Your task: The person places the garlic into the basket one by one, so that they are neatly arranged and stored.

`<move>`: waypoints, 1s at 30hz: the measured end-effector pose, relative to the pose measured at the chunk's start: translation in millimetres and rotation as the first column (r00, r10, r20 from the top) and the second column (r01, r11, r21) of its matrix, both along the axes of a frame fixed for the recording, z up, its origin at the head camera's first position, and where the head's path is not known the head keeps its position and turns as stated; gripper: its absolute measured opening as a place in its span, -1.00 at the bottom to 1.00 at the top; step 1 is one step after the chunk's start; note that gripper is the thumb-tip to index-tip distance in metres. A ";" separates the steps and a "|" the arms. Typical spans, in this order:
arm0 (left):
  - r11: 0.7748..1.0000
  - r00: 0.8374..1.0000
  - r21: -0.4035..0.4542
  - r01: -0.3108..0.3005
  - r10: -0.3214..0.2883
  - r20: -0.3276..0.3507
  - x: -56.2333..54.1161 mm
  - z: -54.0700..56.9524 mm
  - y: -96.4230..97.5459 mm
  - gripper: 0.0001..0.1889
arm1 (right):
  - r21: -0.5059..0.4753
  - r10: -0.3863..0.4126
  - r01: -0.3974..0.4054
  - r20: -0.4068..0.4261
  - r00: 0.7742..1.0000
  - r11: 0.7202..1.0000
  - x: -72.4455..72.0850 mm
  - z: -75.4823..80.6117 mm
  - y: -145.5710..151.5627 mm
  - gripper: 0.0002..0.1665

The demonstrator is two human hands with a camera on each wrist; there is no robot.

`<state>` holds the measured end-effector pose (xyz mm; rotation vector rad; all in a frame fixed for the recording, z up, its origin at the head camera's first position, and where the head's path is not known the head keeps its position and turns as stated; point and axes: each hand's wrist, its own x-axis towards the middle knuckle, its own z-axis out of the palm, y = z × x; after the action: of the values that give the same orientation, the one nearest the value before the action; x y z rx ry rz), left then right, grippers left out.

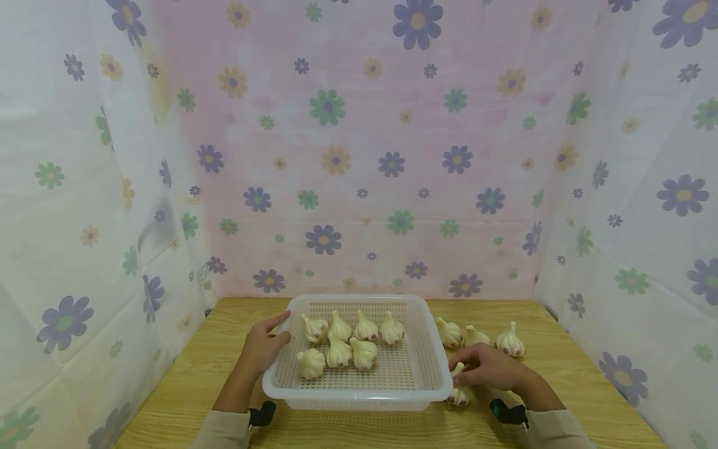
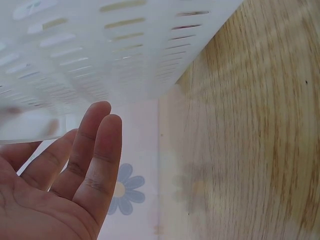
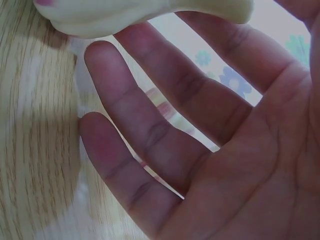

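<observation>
A white plastic basket (image 1: 356, 395) with slotted sides stands on the table, several garlic bulbs (image 1: 364, 353) in it. My left hand (image 1: 262, 346) grips its left rim, thumb and forefinger over the edge. In the left wrist view the other fingers (image 2: 102, 160) extend along the outer wall. By the basket's right front corner, my right hand (image 1: 493, 368) pinches a garlic bulb (image 1: 459, 398) near its stem, partly covering it. The right wrist view shows this bulb (image 3: 110, 17) at the top, the lower fingers spread below it.
Behind my right hand lie more garlic bulbs on the table: one (image 1: 449, 333) beside the basket, another (image 1: 475, 337) half hidden, a third (image 1: 509, 340) farther right. Flower-patterned sheets (image 1: 364, 143) enclose the wood-grain table (image 1: 336, 430) at the back and both sides.
</observation>
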<state>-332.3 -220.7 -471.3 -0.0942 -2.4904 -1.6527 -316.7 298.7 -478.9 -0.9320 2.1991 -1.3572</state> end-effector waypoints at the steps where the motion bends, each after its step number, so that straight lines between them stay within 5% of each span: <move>1: 1.000 1.000 -0.003 0.000 0.000 -0.001 -0.1 0.0 -0.1 -0.37 | 0.007 -0.006 0.006 -0.009 1.000 1.000 0.0 -0.2 0.5 -0.72; 16: 1.000 1.000 -0.003 -0.012 0.012 0.004 -1.1 -0.8 0.2 -0.37 | 0.109 -0.098 0.107 -0.085 0.992 0.988 5.3 4.1 19.6 -0.68; 30: 1.000 1.000 -0.004 -0.004 0.004 0.009 -1.3 -1.0 -0.3 -0.37 | 0.104 -0.112 0.116 -0.043 0.993 0.988 3.9 4.8 25.6 -0.70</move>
<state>-333.7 -221.0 -472.3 -0.0827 -2.4981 -1.6508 -312.9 324.3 -474.1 -0.8101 2.3601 -1.2667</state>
